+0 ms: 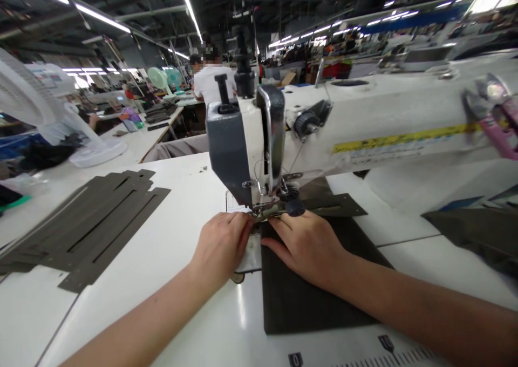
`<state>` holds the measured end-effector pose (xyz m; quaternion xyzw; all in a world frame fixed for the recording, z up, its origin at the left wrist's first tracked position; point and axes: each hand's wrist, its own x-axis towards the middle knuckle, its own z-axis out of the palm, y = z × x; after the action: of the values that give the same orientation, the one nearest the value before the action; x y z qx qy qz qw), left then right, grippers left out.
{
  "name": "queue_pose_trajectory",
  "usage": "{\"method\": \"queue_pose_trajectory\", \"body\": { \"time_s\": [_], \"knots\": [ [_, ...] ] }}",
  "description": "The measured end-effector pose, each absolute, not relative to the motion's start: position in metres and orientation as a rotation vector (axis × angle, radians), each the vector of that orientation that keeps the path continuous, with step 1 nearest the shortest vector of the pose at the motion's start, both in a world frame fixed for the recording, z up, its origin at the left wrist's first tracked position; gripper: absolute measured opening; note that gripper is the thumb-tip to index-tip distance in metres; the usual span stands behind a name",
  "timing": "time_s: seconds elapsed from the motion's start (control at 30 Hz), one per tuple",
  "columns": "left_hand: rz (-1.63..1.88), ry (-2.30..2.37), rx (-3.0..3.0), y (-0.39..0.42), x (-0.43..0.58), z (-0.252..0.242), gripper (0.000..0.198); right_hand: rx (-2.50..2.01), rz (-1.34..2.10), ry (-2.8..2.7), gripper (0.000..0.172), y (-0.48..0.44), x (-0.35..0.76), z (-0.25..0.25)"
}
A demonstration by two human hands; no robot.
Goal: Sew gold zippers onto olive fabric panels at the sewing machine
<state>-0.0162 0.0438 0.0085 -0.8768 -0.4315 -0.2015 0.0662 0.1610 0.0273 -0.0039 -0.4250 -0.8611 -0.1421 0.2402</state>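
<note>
While both hands crowd the presser foot (264,212) of the white sewing machine (364,113), the right hand (305,248) lies flat, fingers spread, on a dark olive fabric panel (315,297), whose long axis runs from the foot toward the person. The left hand (222,245), fingers bunched, sits just left of the foot; whether it pinches cloth cannot be told.

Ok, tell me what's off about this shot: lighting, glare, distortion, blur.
Head view: wide-angle distortion bows the sewing machine arm and stretches the left forearm; ceiling tube lights glare on the white table; the far workshop looks fairly sharp, with no obvious motion blur.
</note>
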Motion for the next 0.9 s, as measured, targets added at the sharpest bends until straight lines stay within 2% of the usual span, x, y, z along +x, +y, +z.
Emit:
{"method": "queue_pose_trajectory", "body": {
  "time_s": [0.17,0.33,0.43,0.5,0.7,0.9],
  "knots": [
    [-0.632,-1.193,-2.734,0.041,-0.020,0.006,0.018,-1.208,-0.111,-2.460,0.016,0.030,0.160,-0.006],
    [-0.472,-1.070,-2.731,0.038,-0.020,0.005,0.022,-1.120,-0.079,-2.488,0.011,0.027,0.163,-0.002],
    [-0.421,-1.008,-2.711,0.037,-0.018,0.007,0.020,-0.987,-0.248,-2.410,0.019,0.026,0.165,0.000],
    [-0.434,-0.990,-2.696,0.038,-0.017,0.008,0.019,-0.967,-0.357,-2.329,0.017,0.027,0.165,-0.001],
    [-0.460,-1.000,-2.727,0.038,-0.018,0.007,0.021,-1.068,-0.153,-2.405,0.030,0.034,0.163,-0.013],
    [-0.424,-1.053,-2.759,0.036,-0.017,0.008,0.023,-1.054,-0.220,-2.443,0.030,0.033,0.164,-0.013]
  ]
}}
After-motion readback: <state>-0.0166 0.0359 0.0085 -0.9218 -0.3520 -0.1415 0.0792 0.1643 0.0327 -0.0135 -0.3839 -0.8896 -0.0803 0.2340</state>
